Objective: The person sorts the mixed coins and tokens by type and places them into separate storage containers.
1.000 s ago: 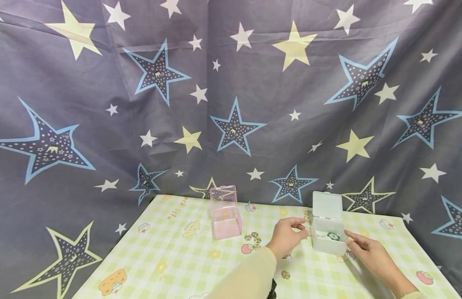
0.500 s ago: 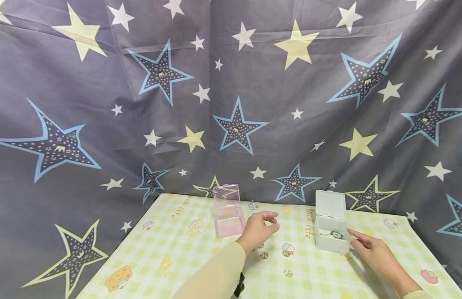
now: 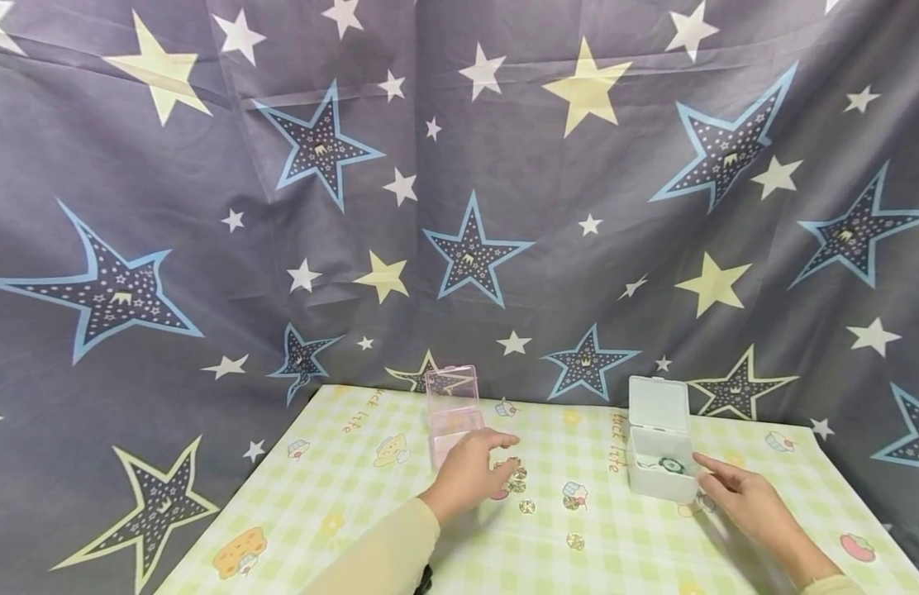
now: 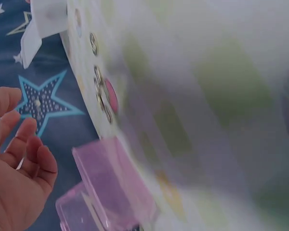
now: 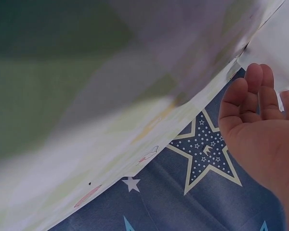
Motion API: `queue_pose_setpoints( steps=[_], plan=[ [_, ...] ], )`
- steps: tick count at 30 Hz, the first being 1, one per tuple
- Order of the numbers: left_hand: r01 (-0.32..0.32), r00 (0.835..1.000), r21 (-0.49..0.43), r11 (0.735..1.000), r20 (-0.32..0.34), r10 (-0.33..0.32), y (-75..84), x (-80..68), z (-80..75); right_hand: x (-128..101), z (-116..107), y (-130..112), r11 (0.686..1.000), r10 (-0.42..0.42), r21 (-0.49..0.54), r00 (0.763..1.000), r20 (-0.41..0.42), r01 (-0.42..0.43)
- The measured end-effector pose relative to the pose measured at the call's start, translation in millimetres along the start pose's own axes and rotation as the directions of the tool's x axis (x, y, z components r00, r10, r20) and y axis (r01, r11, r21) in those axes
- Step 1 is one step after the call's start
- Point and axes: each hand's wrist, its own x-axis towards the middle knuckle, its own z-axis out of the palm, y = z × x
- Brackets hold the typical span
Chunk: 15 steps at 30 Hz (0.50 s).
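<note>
My left hand [image 3: 469, 473] hovers with loosely bent fingers in front of the pink clear box [image 3: 446, 428], beside a cluster of small shiny gold-toned discs [image 3: 518, 479]. Nothing shows between its fingers [image 4: 26, 139] in the left wrist view. More discs lie to the right, one single disc [image 3: 574, 541] nearest the front. Its lid raised, a white box [image 3: 662, 483] stands on the right with a dark green ring-shaped thing [image 3: 671, 465] inside. At that box's right side is my right hand [image 3: 749, 506], fingertips right at the wall; in the right wrist view its fingers are relaxed.
A green-checked tablecloth [image 3: 340, 487] with printed cartoons covers the table. The pink box's clear lid [image 3: 452, 388] stands up at the back. Behind the table hangs a dark star-patterned curtain [image 3: 534, 306].
My left hand has moved left, away from the white box, over to the disc cluster by the pink box. The right hand has stayed beside the white box.
</note>
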Motion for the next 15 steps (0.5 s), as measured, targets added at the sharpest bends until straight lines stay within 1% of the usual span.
queue_pose_setpoints(
  steps=[3, 4, 6, 8, 10, 11, 13, 15],
  plan=[
    [-0.035, 0.995, 0.065, 0.997, -0.094, 0.041, -14.0, -10.1, -13.0, 1.2, 0.7, -1.0, 1.000, -0.008, -0.011, 1.000, -0.011, 0.008],
    [-0.028, 0.991, 0.078, 0.997, -0.128, 0.037, -19.0, -14.0, -17.4, 1.5, 0.7, -1.4, 1.000, -0.008, -0.011, 1.000, -0.007, 0.008],
    [0.008, 0.980, 0.101, 0.995, -0.198, 0.012, -30.2, -21.8, -25.3, 2.0, 0.4, -2.3, 1.000, -0.006, -0.012, 1.000, 0.001, 0.006],
    [0.070, 0.967, 0.115, 0.991, -0.250, -0.039, -42.7, -30.4, -31.3, 2.1, 0.2, -2.9, 1.000, 0.001, -0.010, 1.000, 0.015, -0.001],
    [0.145, 0.957, 0.101, 0.984, -0.268, -0.114, -54.7, -38.1, -36.6, 1.2, -0.1, -3.6, 1.000, 0.005, -0.005, 1.000, 0.027, -0.005],
    [0.176, 0.953, 0.084, 0.981, -0.265, -0.148, -60.5, -41.2, -38.8, 0.6, -0.2, -3.7, 1.000, 0.007, -0.004, 1.000, 0.031, -0.007],
    [0.226, 0.947, 0.043, 0.973, -0.246, -0.209, -70.8, -45.8, -42.7, -0.9, -0.3, -3.5, 1.000, 0.007, -0.007, 0.999, 0.031, -0.007],
    [0.262, 0.942, -0.006, 0.965, -0.214, -0.258, -79.1, -47.7, -45.7, -2.0, -0.8, -3.3, 1.000, 0.003, -0.009, 1.000, 0.027, -0.003]
  ],
)
